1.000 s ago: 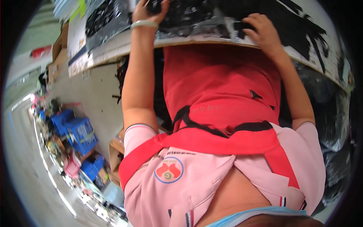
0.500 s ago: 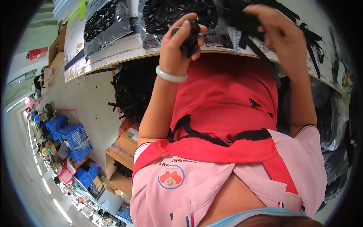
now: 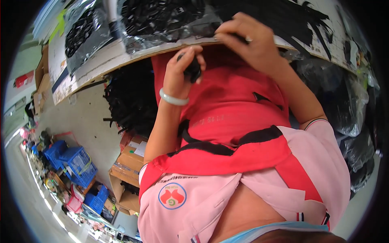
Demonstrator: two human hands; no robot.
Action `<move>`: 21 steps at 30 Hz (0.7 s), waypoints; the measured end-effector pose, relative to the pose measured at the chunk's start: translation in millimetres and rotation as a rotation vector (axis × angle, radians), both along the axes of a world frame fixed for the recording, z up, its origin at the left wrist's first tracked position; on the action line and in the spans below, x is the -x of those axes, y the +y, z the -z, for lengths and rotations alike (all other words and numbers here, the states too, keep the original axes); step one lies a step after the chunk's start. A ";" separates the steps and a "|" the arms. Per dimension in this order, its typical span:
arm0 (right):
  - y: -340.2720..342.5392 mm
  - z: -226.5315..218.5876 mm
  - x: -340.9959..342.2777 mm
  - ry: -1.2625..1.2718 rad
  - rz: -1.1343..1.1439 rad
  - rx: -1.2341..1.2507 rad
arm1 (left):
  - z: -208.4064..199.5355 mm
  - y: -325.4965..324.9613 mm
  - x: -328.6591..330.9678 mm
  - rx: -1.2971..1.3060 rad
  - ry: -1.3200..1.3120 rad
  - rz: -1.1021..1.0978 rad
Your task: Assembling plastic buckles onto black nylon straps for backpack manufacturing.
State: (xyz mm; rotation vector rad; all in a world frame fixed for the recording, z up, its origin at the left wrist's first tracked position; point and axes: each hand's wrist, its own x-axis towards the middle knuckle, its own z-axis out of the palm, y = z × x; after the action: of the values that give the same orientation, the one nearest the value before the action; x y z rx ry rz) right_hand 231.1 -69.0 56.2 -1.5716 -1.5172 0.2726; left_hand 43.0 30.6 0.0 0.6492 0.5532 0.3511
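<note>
My left hand (image 3: 184, 69), with a pale bangle on the wrist, is closed around a small black part (image 3: 193, 69) held in front of my red apron (image 3: 227, 117), just below the table's front edge (image 3: 121, 54). My right hand (image 3: 249, 38) lies on the table edge with its fingers curled over black pieces; what it grips is hidden under the fingers. Clear plastic bags of black parts (image 3: 158, 20) lie on the table right behind both hands.
A heap of black strips (image 3: 129, 101) hangs under the table at my left. Open cardboard boxes (image 3: 127, 170) stand on the floor below it, with blue crates (image 3: 75, 160) farther left. Dark plastic bags (image 3: 352, 113) pile up at my right.
My left hand has come down from the table top with the black part and now sits lower, at the table edge. My right hand shifted left along the edge.
</note>
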 end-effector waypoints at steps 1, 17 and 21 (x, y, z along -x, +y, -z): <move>-4.8 10.8 4.2 -0.282 -0.014 -0.164 | -3.1 -9.7 4.3 -0.001 0.018 0.054; -34.6 25.8 27.7 0.746 0.088 0.382 | 9.2 -31.1 -0.5 -0.333 0.377 -0.042; -35.2 26.4 24.2 1.028 -0.024 0.546 | 9.1 -34.8 -3.6 -0.510 0.334 -0.047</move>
State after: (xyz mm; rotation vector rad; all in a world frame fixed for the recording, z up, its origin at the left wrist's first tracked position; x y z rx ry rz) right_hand 206.9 -104.1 29.8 -1.4154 -0.6548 1.3591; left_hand 46.6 -4.3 -9.1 1.2013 0.8076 0.4358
